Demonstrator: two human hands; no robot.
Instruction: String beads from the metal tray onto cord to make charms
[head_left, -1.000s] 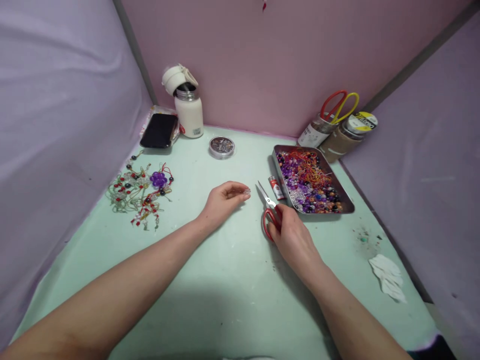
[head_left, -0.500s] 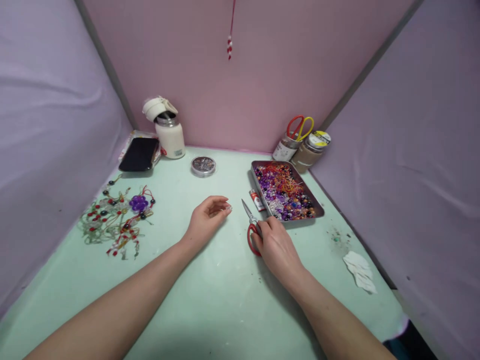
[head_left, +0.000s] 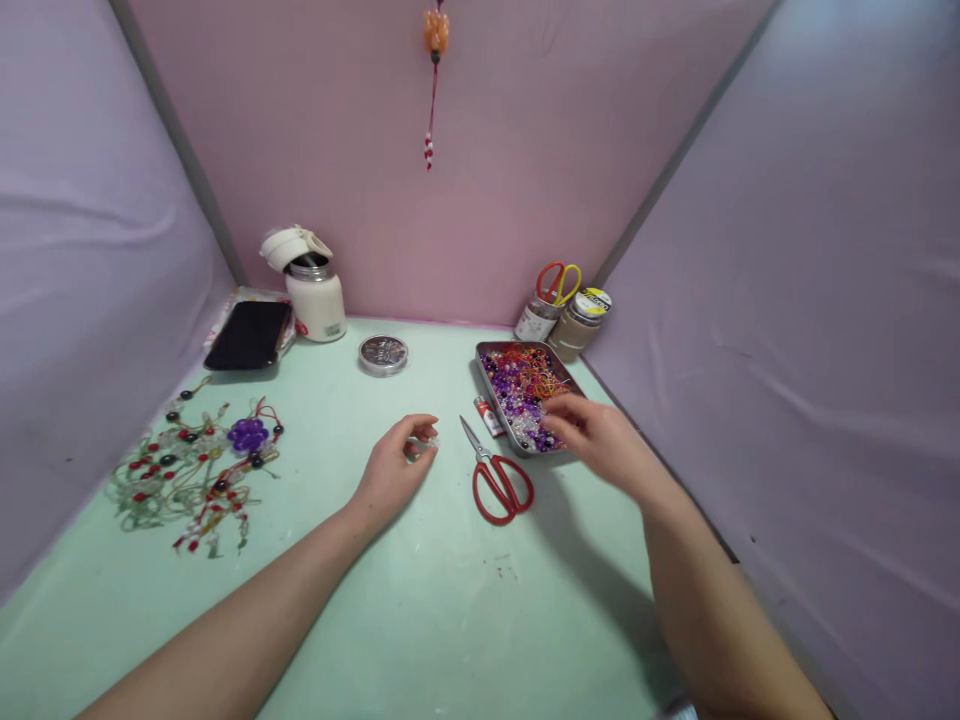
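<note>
red scissors lie mid-frame between your hands, perhaps for easy reach; your left hand pinches a clear piece; your right hand curls over the tray, holding what, i cannot tell.

pale green table | red-handled scissors | metal bead tray | beaded cords | white bottle | round case

The right hand was over the bead tray, red-handled scissors lay between the hands, and the left hand pinched a clear piece
</note>
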